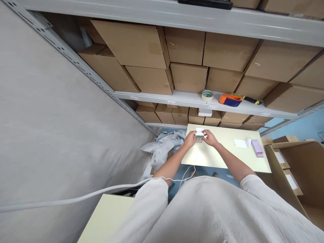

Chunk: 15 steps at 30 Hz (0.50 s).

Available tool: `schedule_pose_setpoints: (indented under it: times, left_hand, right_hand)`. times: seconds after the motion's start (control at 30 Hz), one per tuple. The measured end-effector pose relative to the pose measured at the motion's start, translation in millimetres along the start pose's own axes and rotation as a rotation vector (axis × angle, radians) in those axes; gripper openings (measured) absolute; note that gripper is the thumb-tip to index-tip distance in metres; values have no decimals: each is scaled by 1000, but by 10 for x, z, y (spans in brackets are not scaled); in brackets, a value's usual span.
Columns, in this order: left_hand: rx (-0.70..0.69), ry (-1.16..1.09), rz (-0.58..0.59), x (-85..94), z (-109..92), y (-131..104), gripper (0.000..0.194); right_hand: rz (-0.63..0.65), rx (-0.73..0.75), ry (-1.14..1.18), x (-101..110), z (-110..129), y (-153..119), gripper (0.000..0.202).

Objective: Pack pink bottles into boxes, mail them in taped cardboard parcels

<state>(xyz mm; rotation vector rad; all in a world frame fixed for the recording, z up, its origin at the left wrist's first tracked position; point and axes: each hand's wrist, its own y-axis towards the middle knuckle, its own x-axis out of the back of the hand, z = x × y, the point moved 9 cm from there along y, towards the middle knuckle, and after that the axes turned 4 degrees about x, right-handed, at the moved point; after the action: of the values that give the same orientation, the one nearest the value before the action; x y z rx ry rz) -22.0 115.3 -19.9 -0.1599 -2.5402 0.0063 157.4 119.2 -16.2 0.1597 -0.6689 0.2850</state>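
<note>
Over the left part of the pale yellow table (215, 153), my left hand (190, 139) and my right hand (210, 137) come together. A small white card (199, 131) is pinched between them, each hand at one side edge. Just below the card, between my fingers, is a small flat item with green and pink on it (199, 139); whether it lies on the table or is held too, I cannot tell. Its details are too small to read.
On the table's right lie a white sheet (240, 143) and a blurred purple pack (257, 148). A tape roll (207, 95) and an orange-blue tool (230, 100) sit on the shelf ahead. An open carton (303, 168) stands right; crumpled plastic (162, 148) lies left. A white cable (88, 195) crosses left.
</note>
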Motion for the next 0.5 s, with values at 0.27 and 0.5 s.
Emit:
schedule_pose_setpoints:
  times: [0.27, 0.5]
  left_hand:
    - [4, 25, 15, -9, 14, -35, 40]
    - [0, -1, 4, 30, 105, -38, 55]
  right_hand:
    - [30, 11, -200, -16, 84, 63, 41]
    - [26, 41, -215, -93, 167, 251, 35]
